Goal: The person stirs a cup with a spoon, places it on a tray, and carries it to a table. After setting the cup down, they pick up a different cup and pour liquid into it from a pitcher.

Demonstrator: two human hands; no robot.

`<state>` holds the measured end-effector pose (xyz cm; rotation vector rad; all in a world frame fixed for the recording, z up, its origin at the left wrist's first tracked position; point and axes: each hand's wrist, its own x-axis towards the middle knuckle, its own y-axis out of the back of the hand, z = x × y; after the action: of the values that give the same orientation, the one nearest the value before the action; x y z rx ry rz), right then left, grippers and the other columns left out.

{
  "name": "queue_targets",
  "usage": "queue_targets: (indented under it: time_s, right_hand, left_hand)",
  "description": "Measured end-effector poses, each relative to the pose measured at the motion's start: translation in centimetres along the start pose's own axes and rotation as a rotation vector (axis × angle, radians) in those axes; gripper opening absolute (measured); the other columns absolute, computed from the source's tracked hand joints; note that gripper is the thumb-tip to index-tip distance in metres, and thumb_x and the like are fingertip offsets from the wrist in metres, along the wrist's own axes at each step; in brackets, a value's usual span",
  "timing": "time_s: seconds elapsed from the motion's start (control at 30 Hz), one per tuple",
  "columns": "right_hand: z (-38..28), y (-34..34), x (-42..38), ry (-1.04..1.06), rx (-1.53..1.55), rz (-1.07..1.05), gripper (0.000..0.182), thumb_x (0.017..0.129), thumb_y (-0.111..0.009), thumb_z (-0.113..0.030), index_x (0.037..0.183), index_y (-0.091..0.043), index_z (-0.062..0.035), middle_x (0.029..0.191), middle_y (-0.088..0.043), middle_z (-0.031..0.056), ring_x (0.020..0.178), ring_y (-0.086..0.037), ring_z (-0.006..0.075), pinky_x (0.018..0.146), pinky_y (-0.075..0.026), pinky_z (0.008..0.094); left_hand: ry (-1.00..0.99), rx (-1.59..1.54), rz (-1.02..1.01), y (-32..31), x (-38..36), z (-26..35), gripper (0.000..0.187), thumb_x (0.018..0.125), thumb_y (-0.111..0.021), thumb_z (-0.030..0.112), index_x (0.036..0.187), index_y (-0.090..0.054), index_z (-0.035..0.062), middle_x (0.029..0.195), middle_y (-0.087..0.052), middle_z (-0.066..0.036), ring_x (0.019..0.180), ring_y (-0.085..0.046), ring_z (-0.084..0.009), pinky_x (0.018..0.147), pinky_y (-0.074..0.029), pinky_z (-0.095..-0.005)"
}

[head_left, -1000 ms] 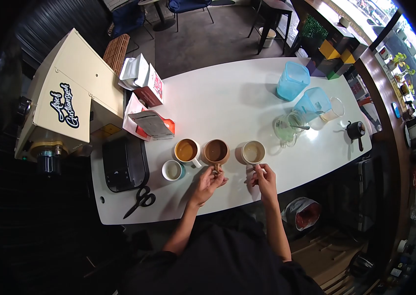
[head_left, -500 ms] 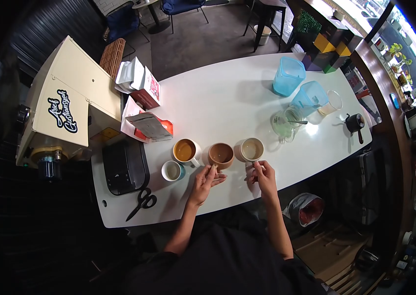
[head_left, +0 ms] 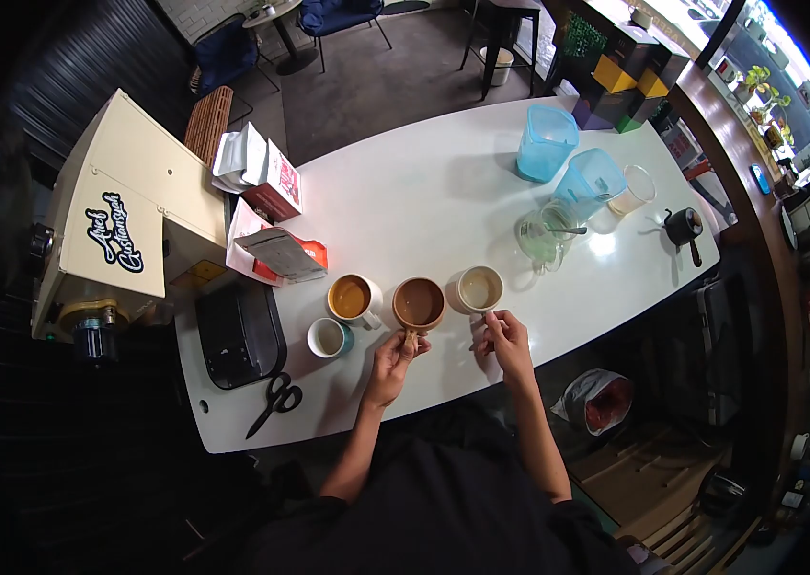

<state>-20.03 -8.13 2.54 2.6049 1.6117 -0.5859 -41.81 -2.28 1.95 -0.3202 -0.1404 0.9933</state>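
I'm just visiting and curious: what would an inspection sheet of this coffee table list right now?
Surface: white table, mostly bare in the middle.
Job's things: brown mug and pale mug, both filled.
Clutter: white mug, small cup, scissors, coffee bags, two blue jugs, glass pitcher, black tray.
Hands: left hand at the brown mug's handle; right hand at the pale mug.
Cables: nothing seen.
Surroundings: cream machine, chairs, shelves.
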Motion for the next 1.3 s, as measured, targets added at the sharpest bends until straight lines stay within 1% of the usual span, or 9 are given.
queue_targets:
  time_s: [0.13,0.3,0.43,0.53,0.6,0.87,1.1,1.13,1.3]
  right_hand:
    - [0.4,0.0,0.0,0.019,0.008,0.005,0.03,0.099,-0.058,-0.027,0.101,-0.056,0.0027,0.067,-0.06,0.005,0.057,-0.058,0.0098,0.052,-0.046,0.0238]
    - [-0.4,-0.2,-1.4,0.147,-0.385,0.182,0.028,0.095,-0.063,-0.022,0.107,-0.053,0.0013,0.061,-0.057,0.0064,0.051,-0.058,0.0128,0.051,-0.045,0.0272]
    - [-1.4,-0.4,-2.2,0.166,-0.399,0.182,0.026,0.094,-0.065,-0.018,0.108,-0.053,0.0007,0.061,-0.057,0.0065,0.052,-0.058,0.0141,0.05,-0.045,0.0285]
    - [-2.6,-0.8,-2.9,0.26,-0.524,0.2,0.035,0.088,-0.071,-0.013,0.114,-0.053,-0.0003,0.08,-0.061,0.0104,0.063,-0.062,0.0156,0.055,-0.047,0.0309]
    - [-4.2,-1.1,-3.7,0.498,-0.686,0.121,0.057,0.079,-0.078,-0.013,0.127,-0.05,-0.0038,0.11,-0.056,0.0147,0.084,-0.062,0.0198,0.066,-0.051,0.0337]
    - [-7.6,0.3,-6.2,0.421,-0.35,-0.248,0.104,0.062,-0.089,-0.01,0.149,-0.031,-0.009,0.144,-0.04,0.0127,0.113,-0.056,0.0227,0.091,-0.05,0.0346]
    - [-7.2,5.8,-10.7,0.493,-0.451,0.008,0.094,0.06,-0.089,-0.01,0.14,-0.04,-0.0026,0.126,-0.056,0.0126,0.118,-0.058,0.0228,0.1,-0.046,0.0343]
    - [-7.3,6.7,-11.8,0.533,-0.429,0.106,0.084,0.059,-0.088,-0.01,0.132,-0.047,-0.0043,0.118,-0.06,0.0137,0.113,-0.061,0.0307,0.096,-0.049,0.0394]
    - [-5.5,12.1,-18.7,0.585,-0.476,0.435,0.086,0.057,-0.09,-0.011,0.131,-0.047,-0.0012,0.123,-0.058,0.0126,0.114,-0.061,0.0239,0.098,-0.049,0.0345]
  left_hand:
    - [-0.002,-0.008,-0.064,-0.4,-0.1,0.4,0.024,0.104,-0.045,0.023,0.107,-0.053,-0.0001,0.117,-0.055,-0.01,0.107,-0.058,-0.0174,0.101,-0.048,-0.0381]
    - [0.0,-0.109,-0.153,-0.8,-0.3,1.1,0.039,0.107,-0.025,0.029,0.131,-0.038,0.0,0.126,-0.045,-0.013,0.11,-0.056,-0.0249,0.096,-0.048,-0.0409]
    - [0.032,-0.043,-0.123,-0.8,-0.6,1.0,0.044,0.106,-0.026,0.036,0.132,-0.037,0.0024,0.125,-0.046,-0.013,0.112,-0.056,-0.0279,0.093,-0.049,-0.0436]
    - [0.044,-0.015,-0.145,-1.1,-0.8,1.7,0.046,0.106,-0.024,0.037,0.133,-0.038,0.0027,0.125,-0.048,-0.013,0.11,-0.057,-0.0275,0.09,-0.05,-0.0438]
    - [0.001,0.004,-0.168,-1.4,-0.8,2.1,0.048,0.105,-0.024,0.037,0.133,-0.039,0.0016,0.124,-0.05,-0.014,0.109,-0.057,-0.0258,0.09,-0.05,-0.0436]
    - [0.039,0.241,-0.33,-4.8,-0.6,5.6,0.044,0.099,-0.029,0.029,0.119,-0.047,-0.0056,0.107,-0.048,-0.014,0.102,-0.057,-0.023,0.093,-0.046,-0.0353]
    - [0.007,0.417,-0.635,-10.0,0.6,4.1,0.04,0.095,-0.034,0.029,0.108,-0.048,-0.007,0.103,-0.045,-0.015,0.099,-0.047,-0.0273,0.092,-0.037,-0.0338]
    - [0.032,0.365,-0.707,-11.5,0.8,4.3,0.041,0.094,-0.034,0.03,0.109,-0.047,-0.0063,0.103,-0.046,-0.015,0.098,-0.047,-0.0265,0.091,-0.037,-0.0333]
    - [0.183,0.297,-1.016,-18.1,0.7,1.6,0.04,0.098,-0.034,0.038,0.107,-0.046,-0.0001,0.106,-0.048,-0.01,0.097,-0.046,-0.0202,0.091,-0.037,-0.0311]
